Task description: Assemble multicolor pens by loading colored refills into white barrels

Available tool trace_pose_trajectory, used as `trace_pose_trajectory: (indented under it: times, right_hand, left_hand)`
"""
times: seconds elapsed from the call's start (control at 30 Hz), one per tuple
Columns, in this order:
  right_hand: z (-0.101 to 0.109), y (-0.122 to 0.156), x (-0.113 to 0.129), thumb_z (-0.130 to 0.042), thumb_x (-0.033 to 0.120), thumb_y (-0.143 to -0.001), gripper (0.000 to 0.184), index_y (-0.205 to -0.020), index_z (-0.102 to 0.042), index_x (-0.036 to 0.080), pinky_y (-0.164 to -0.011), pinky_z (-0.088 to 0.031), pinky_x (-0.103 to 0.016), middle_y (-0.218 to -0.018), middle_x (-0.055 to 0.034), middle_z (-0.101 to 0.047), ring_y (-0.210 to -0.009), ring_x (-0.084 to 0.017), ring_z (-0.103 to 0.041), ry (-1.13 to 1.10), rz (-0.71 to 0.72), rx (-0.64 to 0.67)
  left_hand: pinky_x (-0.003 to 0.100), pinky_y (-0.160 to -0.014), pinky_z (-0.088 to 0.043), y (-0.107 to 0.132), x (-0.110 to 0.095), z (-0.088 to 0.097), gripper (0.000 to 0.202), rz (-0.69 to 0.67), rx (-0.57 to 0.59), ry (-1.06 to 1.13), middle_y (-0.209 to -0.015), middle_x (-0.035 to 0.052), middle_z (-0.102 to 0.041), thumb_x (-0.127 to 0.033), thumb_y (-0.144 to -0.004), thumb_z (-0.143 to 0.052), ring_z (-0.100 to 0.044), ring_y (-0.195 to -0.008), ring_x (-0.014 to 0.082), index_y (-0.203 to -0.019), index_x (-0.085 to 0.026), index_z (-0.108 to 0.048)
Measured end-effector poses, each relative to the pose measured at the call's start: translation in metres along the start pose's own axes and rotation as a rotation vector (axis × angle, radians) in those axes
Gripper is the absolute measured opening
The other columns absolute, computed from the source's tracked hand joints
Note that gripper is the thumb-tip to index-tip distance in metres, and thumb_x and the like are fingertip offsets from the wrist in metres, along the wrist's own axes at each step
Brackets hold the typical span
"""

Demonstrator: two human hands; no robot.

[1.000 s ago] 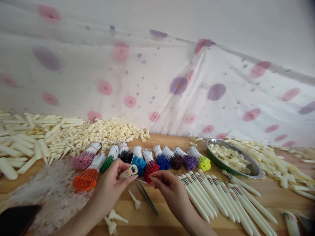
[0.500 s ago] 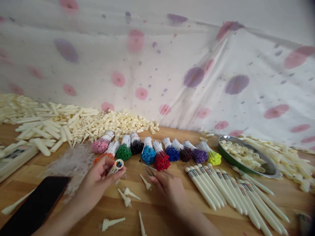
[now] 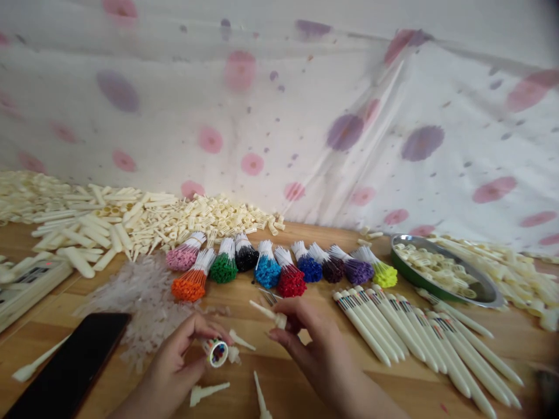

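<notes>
1. Left hand [image 3: 177,365] - fingers wrapped round a pen barrel [image 3: 216,352], low over the counter [image 3: 236,297]; its open end faces the camera, coloured refills visible inside.
2. Right hand [image 3: 308,340] - fingers pinch a cream cone tip [image 3: 267,312], just above-right of the barrel, apart from it.
3. Refill bundles [image 3: 266,270] lie near, behind both hands.

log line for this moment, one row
left hand: holds barrel, open end to camera | right hand: holds tip | parts: apart | nearby: refill bundles, pens, phone
</notes>
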State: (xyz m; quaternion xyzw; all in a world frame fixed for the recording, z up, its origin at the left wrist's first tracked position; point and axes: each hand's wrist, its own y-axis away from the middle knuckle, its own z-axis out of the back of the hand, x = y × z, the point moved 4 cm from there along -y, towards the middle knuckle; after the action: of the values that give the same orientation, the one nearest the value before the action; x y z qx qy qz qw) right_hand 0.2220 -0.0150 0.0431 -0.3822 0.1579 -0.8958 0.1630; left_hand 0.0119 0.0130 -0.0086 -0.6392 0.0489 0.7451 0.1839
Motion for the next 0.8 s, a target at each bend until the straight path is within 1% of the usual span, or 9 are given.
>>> trace_pose_trajectory:
  times: [0.03,0.1,0.17,0.23,0.33,0.4,0.5,0.6,0.8]
  right_hand:
    - [0.007,0.003,0.007,-0.06,0.027,-0.084,0.015,-0.094,-0.051,0.02,-0.055,-0.046,-0.018,-0.076,-0.0006,-0.062,-0.059,-0.011,-0.058,-0.093,0.048,-0.065]
    - [0.014,0.007,0.019,-0.061,0.029,-0.084,0.015,-0.091,-0.051,0.02,-0.053,-0.045,-0.018,-0.072,-0.0004,-0.06,-0.058,-0.01,-0.056,-0.186,0.161,-0.1]
    - [0.014,0.009,0.03,-0.058,0.029,-0.086,0.011,-0.09,-0.054,0.02,-0.054,-0.046,-0.019,-0.072,-0.0022,-0.06,-0.06,-0.011,-0.057,-0.212,0.274,-0.065]
    - [0.011,0.009,0.036,-0.054,0.03,-0.089,0.013,-0.094,-0.058,0.019,-0.059,-0.048,-0.021,-0.076,-0.005,-0.061,-0.066,-0.013,-0.059,-0.23,0.341,0.0]
    - [0.006,0.008,0.038,-0.05,0.034,-0.091,0.021,-0.103,-0.06,0.02,-0.065,-0.051,-0.021,-0.081,-0.007,-0.064,-0.074,-0.014,-0.062,-0.299,0.329,0.1]
    - [0.002,0.008,0.036,-0.05,0.035,-0.091,0.023,-0.104,-0.06,0.019,-0.063,-0.051,-0.021,-0.081,-0.0074,-0.066,-0.072,-0.014,-0.062,-0.31,0.291,0.137]
    - [0.0,0.01,0.035,-0.05,0.036,-0.09,0.024,-0.102,-0.059,0.016,-0.061,-0.051,-0.022,-0.077,-0.0079,-0.067,-0.067,-0.014,-0.062,-0.265,0.282,0.104]
    - [-0.002,0.011,0.036,-0.047,0.035,-0.092,0.024,-0.101,-0.058,0.015,-0.061,-0.052,-0.022,-0.076,-0.0085,-0.067,-0.067,-0.014,-0.063,-0.228,0.325,0.056]
    - [-0.007,0.012,0.041,-0.049,0.029,-0.092,0.02,-0.101,-0.056,0.013,-0.064,-0.052,-0.02,-0.08,-0.009,-0.067,-0.071,-0.014,-0.064,-0.148,0.369,0.068]
  left_hand:
    - [0.029,-0.074,-0.049,0.0,0.001,0.0,0.006,0.013,-0.007,0.001,-0.08,0.0007,-0.071,-0.024,-0.079,-0.062,-0.065,-0.081,0.019,-0.077,-0.023,-0.057]
    - [0.027,-0.074,-0.049,-0.001,0.001,-0.001,0.008,0.028,-0.012,0.021,-0.079,-0.0009,-0.071,-0.024,-0.078,-0.064,-0.065,-0.08,0.0177,-0.076,-0.024,-0.056]
    - [0.026,-0.072,-0.05,-0.003,-0.001,-0.003,0.009,0.033,-0.009,0.052,-0.077,-0.0026,-0.071,-0.024,-0.077,-0.065,-0.065,-0.079,0.0166,-0.075,-0.025,-0.056]
    - [0.026,-0.071,-0.051,-0.005,-0.004,-0.007,0.009,0.028,-0.002,0.078,-0.076,-0.0036,-0.071,-0.023,-0.076,-0.066,-0.066,-0.078,0.0166,-0.075,-0.026,-0.057]
    - [0.026,-0.068,-0.052,-0.009,-0.01,-0.01,0.011,0.004,-0.002,0.096,-0.072,-0.0041,-0.072,-0.022,-0.074,-0.067,-0.066,-0.074,0.0165,-0.072,-0.026,-0.057]
    - [0.026,-0.066,-0.053,-0.01,-0.012,-0.01,0.011,-0.008,-0.011,0.099,-0.072,-0.0042,-0.072,-0.02,-0.074,-0.066,-0.067,-0.073,0.0164,-0.072,-0.026,-0.057]
    - [0.026,-0.067,-0.054,-0.011,-0.01,-0.009,0.012,-0.009,-0.015,0.093,-0.073,-0.0046,-0.072,-0.016,-0.073,-0.064,-0.067,-0.074,0.0163,-0.073,-0.026,-0.057]
    - [0.027,-0.067,-0.054,-0.009,-0.008,-0.01,0.015,-0.012,-0.024,0.089,-0.073,-0.0042,-0.072,-0.012,-0.072,-0.062,-0.067,-0.076,0.0166,-0.074,-0.026,-0.058]
    - [0.026,-0.071,-0.052,-0.004,-0.008,-0.016,0.022,-0.048,0.016,0.096,-0.075,-0.0052,-0.07,-0.005,-0.072,-0.058,-0.066,-0.077,0.015,-0.074,-0.026,-0.058]
